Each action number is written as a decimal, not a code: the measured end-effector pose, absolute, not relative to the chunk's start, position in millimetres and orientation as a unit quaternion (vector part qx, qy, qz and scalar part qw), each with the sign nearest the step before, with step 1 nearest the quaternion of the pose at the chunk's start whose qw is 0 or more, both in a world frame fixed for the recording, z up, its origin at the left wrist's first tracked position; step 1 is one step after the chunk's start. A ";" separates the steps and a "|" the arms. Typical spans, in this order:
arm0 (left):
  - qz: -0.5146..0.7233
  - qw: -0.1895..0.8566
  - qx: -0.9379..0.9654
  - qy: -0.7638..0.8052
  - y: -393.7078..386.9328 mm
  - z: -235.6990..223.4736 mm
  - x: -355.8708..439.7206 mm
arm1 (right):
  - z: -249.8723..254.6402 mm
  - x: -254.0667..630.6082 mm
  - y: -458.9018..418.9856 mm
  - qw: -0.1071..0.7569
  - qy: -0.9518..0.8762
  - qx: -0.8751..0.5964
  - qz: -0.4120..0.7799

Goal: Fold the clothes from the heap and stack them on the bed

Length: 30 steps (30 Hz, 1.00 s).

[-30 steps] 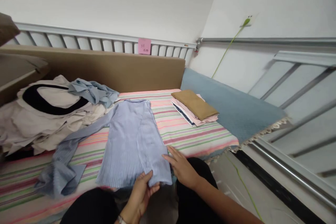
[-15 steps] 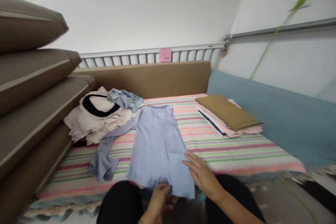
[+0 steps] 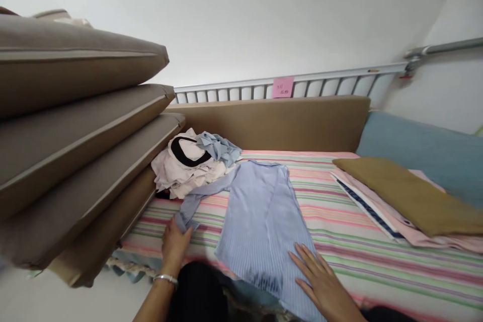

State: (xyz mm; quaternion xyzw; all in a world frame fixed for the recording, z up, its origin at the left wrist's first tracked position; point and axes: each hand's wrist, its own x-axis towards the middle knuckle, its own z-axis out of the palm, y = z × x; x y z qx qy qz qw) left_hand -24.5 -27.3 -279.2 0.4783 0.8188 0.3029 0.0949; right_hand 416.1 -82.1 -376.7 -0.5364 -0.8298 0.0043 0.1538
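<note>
A light blue ribbed top (image 3: 260,216) lies spread on a striped sheet (image 3: 339,231), folded lengthwise, with one long sleeve (image 3: 206,196) stretched out to the left. My left hand (image 3: 174,244) is at the cuff end of that sleeve with its fingers closed on the fabric. My right hand (image 3: 320,282) lies flat with fingers spread on the lower right part of the top, near its hem.
A heap of cream, black and blue clothes (image 3: 188,163) sits at the back left. A folded stack with a brown garment (image 3: 411,196) on top lies at the right. Brown cushions (image 3: 75,126) are stacked at the left. A padded headboard (image 3: 271,121) and a metal rail (image 3: 332,83) run behind.
My view swung left. My left hand left the top's hem and moved out left to the sleeve's cuff. My right hand stayed flat on the top's right side.
</note>
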 end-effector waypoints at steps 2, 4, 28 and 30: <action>0.236 0.124 0.467 0.843 -25.3 -284.0 -34.1 | -368.2 415.2 -83.2 0.145 -0.828 -0.542 0.020; 0.192 0.166 0.472 0.844 -22.6 -284.8 -41.3 | -354.1 413.0 -84.0 0.126 -0.824 -0.550 0.050; 0.412 0.200 0.569 0.683 -23.0 -310.6 67.0 | -197.4 207.8 77.8 0.389 -0.424 -0.496 0.651; 0.286 0.216 0.586 0.727 -21.2 -319.7 60.9 | -178.3 205.1 93.5 0.385 -0.447 -0.495 0.638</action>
